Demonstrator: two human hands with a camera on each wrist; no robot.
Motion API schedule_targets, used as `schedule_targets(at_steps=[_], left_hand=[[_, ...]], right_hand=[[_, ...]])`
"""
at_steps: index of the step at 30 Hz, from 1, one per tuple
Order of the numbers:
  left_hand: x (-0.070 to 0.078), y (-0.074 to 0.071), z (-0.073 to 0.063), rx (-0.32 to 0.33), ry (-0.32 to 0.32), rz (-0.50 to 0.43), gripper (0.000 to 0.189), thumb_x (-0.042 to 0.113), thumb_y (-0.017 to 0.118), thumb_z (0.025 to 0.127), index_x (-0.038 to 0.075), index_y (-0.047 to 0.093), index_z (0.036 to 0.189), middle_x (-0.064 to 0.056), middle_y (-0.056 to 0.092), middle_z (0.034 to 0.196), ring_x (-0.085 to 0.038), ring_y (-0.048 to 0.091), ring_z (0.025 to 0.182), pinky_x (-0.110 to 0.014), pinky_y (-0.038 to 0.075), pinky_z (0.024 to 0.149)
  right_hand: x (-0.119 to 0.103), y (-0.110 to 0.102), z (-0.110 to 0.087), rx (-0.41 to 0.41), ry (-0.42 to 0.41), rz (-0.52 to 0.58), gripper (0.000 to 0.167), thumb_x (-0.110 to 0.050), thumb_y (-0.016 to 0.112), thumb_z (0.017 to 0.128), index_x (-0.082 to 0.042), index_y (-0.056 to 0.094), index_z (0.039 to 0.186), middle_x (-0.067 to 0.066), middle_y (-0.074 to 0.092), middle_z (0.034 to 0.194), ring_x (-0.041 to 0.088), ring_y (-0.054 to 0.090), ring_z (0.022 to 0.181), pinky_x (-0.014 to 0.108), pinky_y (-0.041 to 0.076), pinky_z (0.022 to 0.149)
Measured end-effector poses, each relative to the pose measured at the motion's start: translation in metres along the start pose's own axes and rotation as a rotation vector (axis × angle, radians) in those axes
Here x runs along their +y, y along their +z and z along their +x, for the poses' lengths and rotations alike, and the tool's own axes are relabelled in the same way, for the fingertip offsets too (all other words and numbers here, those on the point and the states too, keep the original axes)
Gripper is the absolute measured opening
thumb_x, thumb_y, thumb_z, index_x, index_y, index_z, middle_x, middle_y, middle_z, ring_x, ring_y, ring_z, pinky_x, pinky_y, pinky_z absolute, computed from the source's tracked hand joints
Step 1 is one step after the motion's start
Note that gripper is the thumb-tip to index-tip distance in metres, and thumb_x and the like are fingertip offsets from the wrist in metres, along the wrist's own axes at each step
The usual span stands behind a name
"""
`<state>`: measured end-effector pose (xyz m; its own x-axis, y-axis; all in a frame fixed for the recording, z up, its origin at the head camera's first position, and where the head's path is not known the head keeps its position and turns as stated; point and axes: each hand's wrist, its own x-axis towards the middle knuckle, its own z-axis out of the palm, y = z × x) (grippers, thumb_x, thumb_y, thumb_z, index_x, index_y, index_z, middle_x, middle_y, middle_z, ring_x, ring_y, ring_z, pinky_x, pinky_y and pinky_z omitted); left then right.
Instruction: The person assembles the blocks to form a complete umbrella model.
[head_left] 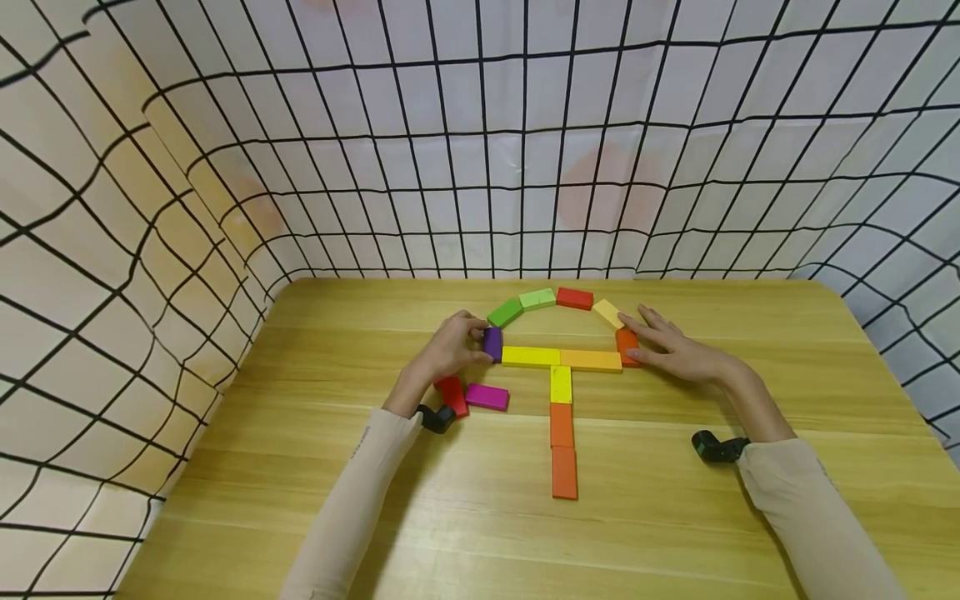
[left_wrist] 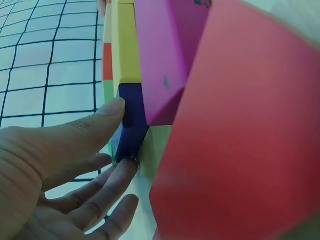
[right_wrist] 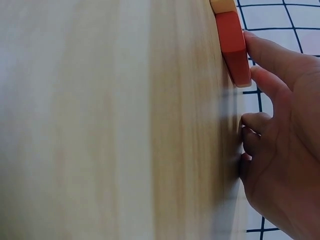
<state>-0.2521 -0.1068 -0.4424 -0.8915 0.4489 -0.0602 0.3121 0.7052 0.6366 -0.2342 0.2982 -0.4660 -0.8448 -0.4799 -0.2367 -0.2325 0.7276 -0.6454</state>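
My left hand (head_left: 452, 343) pinches a dark purple block (head_left: 492, 343) at the left end of the block outline. In the left wrist view, the thumb (left_wrist: 112, 107) lies on one side of it and a fingertip (left_wrist: 131, 164) touches its end. Across the outline, my right hand (head_left: 686, 354) has its fingers extended onto an orange-red block (head_left: 628, 347) at the right end. Between these end blocks runs a bar of a yellow block (head_left: 531, 357) and an orange-yellow block (head_left: 591, 360). Green (head_left: 505, 312), light green (head_left: 537, 299), red (head_left: 574, 298) and pale yellow (head_left: 607, 313) blocks arch above.
Below the bar, a yellow block (head_left: 561, 384) and two orange-red blocks (head_left: 564, 472) form a stem. A magenta block (head_left: 487, 397) and a red block (head_left: 453, 396) lie loose by my left wrist. Grid-patterned cloth (head_left: 480, 150) walls the wooden table (head_left: 660, 533).
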Motion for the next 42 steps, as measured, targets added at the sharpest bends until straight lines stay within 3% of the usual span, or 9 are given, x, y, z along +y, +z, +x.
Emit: schedule_targets(at_steps=[5,12,17,21,32,42], left_hand=[[-0.003,-0.004,-0.01,0.017,0.037,-0.012,0.059,0.008,0.084,0.086,-0.007,0.06,0.139,-0.025,0.061,0.13,-0.036,0.065,0.117,-0.044,0.055,0.105],[-0.004,-0.007,-0.037,0.02,0.084,-0.058,0.055,0.011,0.082,0.089,-0.004,0.062,0.138,-0.021,0.063,0.131,-0.036,0.064,0.121,-0.048,0.054,0.107],[-0.004,-0.001,-0.058,-0.02,0.172,-0.055,0.046,0.011,0.082,0.088,-0.004,0.068,0.13,-0.018,0.069,0.124,-0.033,0.067,0.114,-0.046,0.057,0.102],[-0.004,0.006,-0.071,-0.05,0.205,-0.028,0.042,0.009,0.084,0.086,-0.003,0.072,0.124,-0.016,0.071,0.121,-0.028,0.068,0.105,-0.041,0.06,0.095],[0.001,0.018,-0.074,-0.008,0.236,0.071,0.03,0.001,0.083,0.085,0.001,0.078,0.114,-0.012,0.073,0.112,-0.024,0.068,0.101,-0.037,0.06,0.091],[0.006,0.022,-0.081,0.003,0.281,0.034,0.026,0.0,0.08,0.088,0.001,0.078,0.114,-0.012,0.071,0.112,-0.024,0.066,0.104,-0.036,0.06,0.092]], right_hand=[[0.001,0.0,0.0,-0.001,-0.004,0.0,0.072,-0.041,0.05,0.109,-0.025,0.013,0.168,0.021,-0.012,0.173,0.056,-0.015,0.155,0.088,0.001,0.11],[0.0,0.0,-0.001,-0.001,-0.008,0.003,0.071,-0.04,0.05,0.109,-0.024,0.013,0.168,0.021,-0.012,0.173,0.056,-0.015,0.155,0.088,0.001,0.11],[0.0,0.002,-0.002,-0.002,-0.005,0.008,0.072,-0.04,0.051,0.109,-0.025,0.014,0.168,0.02,-0.012,0.173,0.055,-0.015,0.155,0.088,0.001,0.11],[0.001,0.002,-0.001,-0.003,-0.01,0.017,0.072,-0.04,0.051,0.108,-0.025,0.014,0.168,0.019,-0.012,0.174,0.054,-0.015,0.156,0.088,0.001,0.11],[0.0,0.001,-0.001,0.0,-0.004,0.005,0.071,-0.04,0.05,0.109,-0.025,0.013,0.168,0.02,-0.012,0.173,0.056,-0.015,0.155,0.088,0.001,0.11],[-0.001,0.001,-0.001,0.007,-0.003,0.002,0.071,-0.039,0.049,0.109,-0.023,0.013,0.168,0.021,-0.011,0.173,0.054,-0.015,0.156,0.088,0.0,0.111]])
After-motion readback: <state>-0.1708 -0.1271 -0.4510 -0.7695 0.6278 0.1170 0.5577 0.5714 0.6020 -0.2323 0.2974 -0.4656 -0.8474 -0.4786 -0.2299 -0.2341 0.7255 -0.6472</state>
